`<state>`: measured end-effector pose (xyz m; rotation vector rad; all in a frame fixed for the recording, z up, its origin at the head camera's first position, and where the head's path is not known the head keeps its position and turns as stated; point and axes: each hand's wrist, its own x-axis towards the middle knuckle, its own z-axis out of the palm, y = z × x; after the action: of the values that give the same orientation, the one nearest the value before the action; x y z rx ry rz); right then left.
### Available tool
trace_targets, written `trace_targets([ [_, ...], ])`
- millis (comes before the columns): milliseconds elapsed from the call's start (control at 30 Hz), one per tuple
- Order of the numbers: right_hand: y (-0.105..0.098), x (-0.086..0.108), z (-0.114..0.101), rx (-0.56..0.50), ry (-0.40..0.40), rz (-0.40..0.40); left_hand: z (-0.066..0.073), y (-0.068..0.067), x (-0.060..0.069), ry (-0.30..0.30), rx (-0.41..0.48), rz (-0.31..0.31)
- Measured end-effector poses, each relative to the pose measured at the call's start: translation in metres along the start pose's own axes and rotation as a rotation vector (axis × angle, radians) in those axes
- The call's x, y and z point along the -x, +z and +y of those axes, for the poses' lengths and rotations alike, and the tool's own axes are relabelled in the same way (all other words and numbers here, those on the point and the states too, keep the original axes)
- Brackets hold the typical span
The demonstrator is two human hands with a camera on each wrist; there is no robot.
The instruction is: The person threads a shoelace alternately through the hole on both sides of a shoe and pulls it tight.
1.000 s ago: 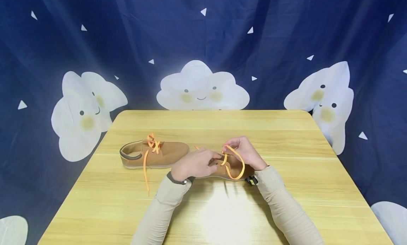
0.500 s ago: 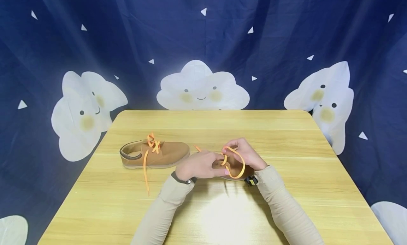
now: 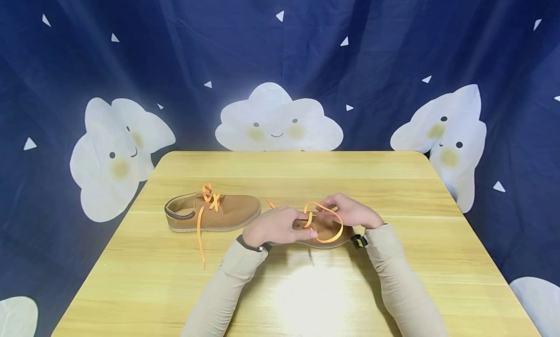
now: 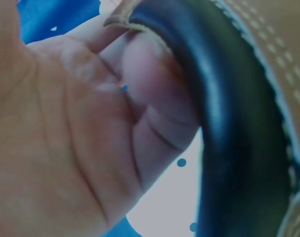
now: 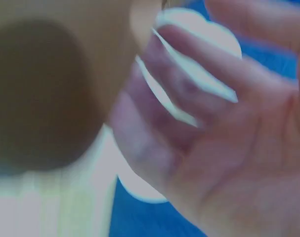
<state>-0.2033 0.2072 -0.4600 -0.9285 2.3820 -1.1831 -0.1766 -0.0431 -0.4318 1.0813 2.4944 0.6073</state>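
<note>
A brown shoe (image 3: 325, 228) lies on the table, toe pointing right, its heel end covered by my left hand (image 3: 275, 226). That hand grips the shoe, its thumb on the near side by the eyelets. In the left wrist view, curled fingers meet the dark padded collar (image 4: 214, 98). An orange shoelace (image 3: 342, 225) makes a loose loop over the shoe's front. My right hand (image 3: 350, 211) is at the far side of the toe, fingers extended and spread near the loop. The right wrist view shows those fingers apart, beside the blurred shoe; no lace is visible there.
A second brown shoe (image 3: 238, 211) with orange laces stands to the left, one lace end (image 3: 200, 239) trailing across the wooden table (image 3: 144, 278). Behind the table hangs a dark blue curtain (image 3: 280, 50) with white clouds.
My right hand has let go of the lace and shifted right and slightly down. The lace loop has spread wider to the right. My left thumb has stretched out along the shoe's near side.
</note>
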Motion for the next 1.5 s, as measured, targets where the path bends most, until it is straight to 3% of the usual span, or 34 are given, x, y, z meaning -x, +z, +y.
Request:
trace_targets([
  [167, -0.01, 0.011, 0.003, -0.01, 0.051, -0.204, -0.001, 0.0, -0.001, 0.028, 0.026, 0.026],
  [300, -0.009, 0.011, 0.003, -0.035, 0.068, -0.28, -0.003, -0.002, 0.0, 0.058, 0.034, 0.044],
  [667, -0.007, 0.009, 0.004, -0.046, 0.073, -0.294, 0.001, -0.009, 0.004, 0.097, 0.007, 0.111],
  [1033, -0.006, 0.01, 0.0, -0.009, 0.136, -0.263, 0.009, -0.016, 0.009, 0.04, -0.036, 0.159],
  [1333, -0.003, 0.011, 0.001, -0.013, 0.223, -0.222, 0.02, -0.025, 0.023, 0.061, -0.023, 0.195],
  [1500, -0.004, 0.011, 0.001, 0.04, 0.212, -0.212, 0.03, -0.033, 0.034, 0.065, -0.017, 0.212],
])
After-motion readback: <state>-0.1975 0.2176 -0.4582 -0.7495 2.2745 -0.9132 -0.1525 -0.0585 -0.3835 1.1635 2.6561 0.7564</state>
